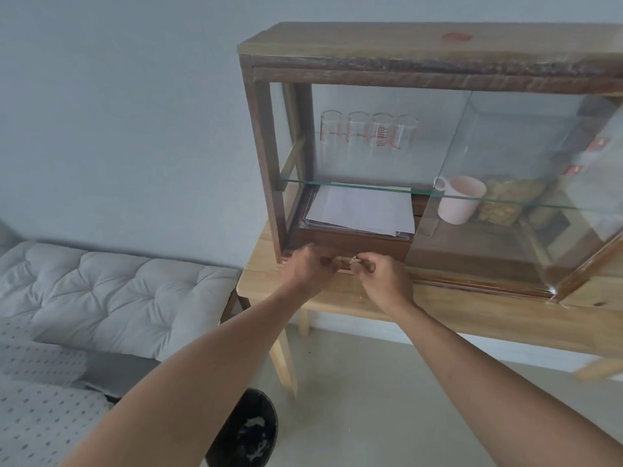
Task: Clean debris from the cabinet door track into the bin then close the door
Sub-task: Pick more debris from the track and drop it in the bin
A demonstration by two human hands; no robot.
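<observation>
A dark wooden cabinet (266, 136) with glass sides stands on a pale wooden table (438, 305). Its sliding glass door (505, 203) is pushed to the right, so the left half stands open. Both hands rest on the bottom door track (472, 284) at the cabinet's front left. My left hand (308, 269) has its fingers curled down at the track. My right hand (381, 274) pinches a small pale scrap of debris (354, 259) over the track. A black bin (249, 429) sits on the floor below, partly hidden by my left forearm, with pale scraps inside.
Inside the cabinet are several drinking glasses (367, 133) on a glass shelf (337, 184), a stack of white paper (364, 210), a pink mug (460, 198) and packets of food (505, 200). A grey quilted mattress (111, 291) lies to the left, against the wall.
</observation>
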